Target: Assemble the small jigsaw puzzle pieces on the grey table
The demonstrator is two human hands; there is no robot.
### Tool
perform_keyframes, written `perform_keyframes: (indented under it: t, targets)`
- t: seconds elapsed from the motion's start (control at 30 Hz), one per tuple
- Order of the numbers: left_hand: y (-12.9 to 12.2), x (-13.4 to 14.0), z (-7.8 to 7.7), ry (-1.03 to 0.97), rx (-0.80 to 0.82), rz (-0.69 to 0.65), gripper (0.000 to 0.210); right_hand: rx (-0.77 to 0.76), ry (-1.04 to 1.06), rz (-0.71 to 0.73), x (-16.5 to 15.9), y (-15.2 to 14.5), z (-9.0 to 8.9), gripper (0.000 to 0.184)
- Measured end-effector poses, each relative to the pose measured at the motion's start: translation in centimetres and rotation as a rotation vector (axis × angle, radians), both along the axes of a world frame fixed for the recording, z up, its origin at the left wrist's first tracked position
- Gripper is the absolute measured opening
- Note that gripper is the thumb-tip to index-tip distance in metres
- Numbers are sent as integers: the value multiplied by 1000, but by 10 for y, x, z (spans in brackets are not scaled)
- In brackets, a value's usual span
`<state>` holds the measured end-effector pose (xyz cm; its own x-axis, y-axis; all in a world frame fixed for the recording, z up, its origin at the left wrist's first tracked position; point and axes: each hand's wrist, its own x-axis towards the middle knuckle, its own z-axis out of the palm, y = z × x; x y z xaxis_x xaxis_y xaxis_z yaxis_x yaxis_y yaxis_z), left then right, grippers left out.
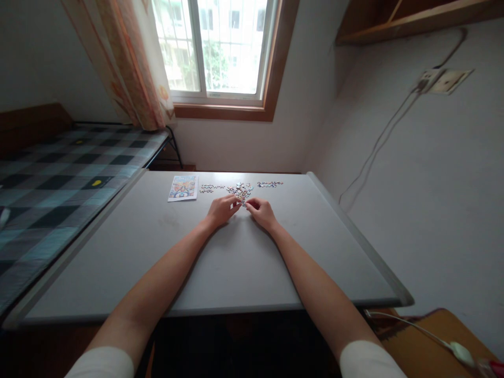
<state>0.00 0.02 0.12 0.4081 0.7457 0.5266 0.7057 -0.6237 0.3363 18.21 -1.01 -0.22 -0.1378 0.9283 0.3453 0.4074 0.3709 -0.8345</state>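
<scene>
My left hand (pixel 222 209) and my right hand (pixel 262 212) meet near the middle of the table, fingertips pinched together. Between them is a small jigsaw puzzle piece (pixel 243 204), held by both hands; its details are too small to make out. Just beyond the fingers lies a loose heap of colourful jigsaw pieces (pixel 241 188). Left of the heap, some pieces (pixel 212 187) lie in short rows, and another group (pixel 270 184) is laid out on its right. A printed picture sheet (pixel 183 188) rests flat further left.
The grey-white table (pixel 236 262) stands below a window (pixel 212 47). A bed with a checked cover (pixel 79 163) adjoins on the left. To the right are a wall socket (pixel 447 81) with a hanging cable and a wooden stool or chair (pixel 441 341) carrying a white plug.
</scene>
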Motion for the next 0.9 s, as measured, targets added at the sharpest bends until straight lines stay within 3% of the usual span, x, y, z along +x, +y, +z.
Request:
perform_keyframes:
  t: [0.9]
  targets:
    - [-1,0,2,-1,-4,4,23,26,-42,-30,-1,-2,3,26]
